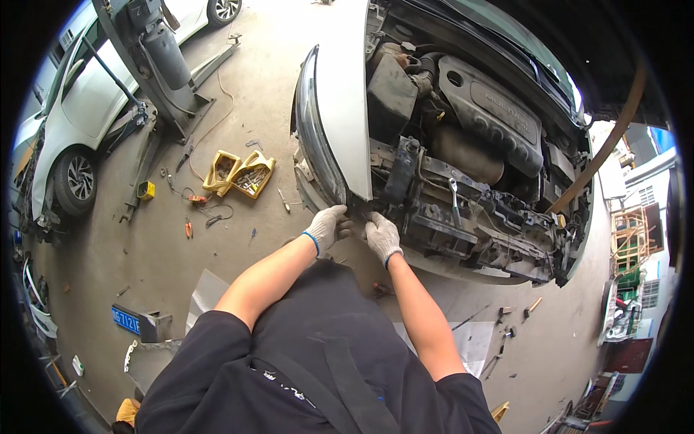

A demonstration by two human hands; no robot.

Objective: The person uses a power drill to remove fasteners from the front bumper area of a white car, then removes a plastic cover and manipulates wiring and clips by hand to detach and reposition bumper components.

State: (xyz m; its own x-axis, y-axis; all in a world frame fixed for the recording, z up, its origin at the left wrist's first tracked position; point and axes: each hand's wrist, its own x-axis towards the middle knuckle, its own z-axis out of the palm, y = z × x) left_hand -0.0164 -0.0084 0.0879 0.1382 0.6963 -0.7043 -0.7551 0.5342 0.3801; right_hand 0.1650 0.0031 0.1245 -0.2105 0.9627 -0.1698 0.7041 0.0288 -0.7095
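Note:
Both my hands, in white knit gloves, are at the front corner of a car with its hood up. My left hand point(327, 228) is beside the lower end of the headlight point(318, 130), its fingers curled inward. My right hand point(382, 238) is bent round a dark spot below the tip of the pale fender point(343, 101). What lies between the fingers is too dark and small to make out. Right of my hands is the bare front frame point(441, 228), its bumper cover off. A ratchet wrench point(455, 199) rests on that frame.
The engine cover point(495, 108) is further back. A yellow tool case point(251, 177) lies on the floor at left, near orange-handled pliers point(189, 228). A lift post point(155, 65) stands by another white car point(94, 108). Several tools, including a hammer point(533, 307), lie at right.

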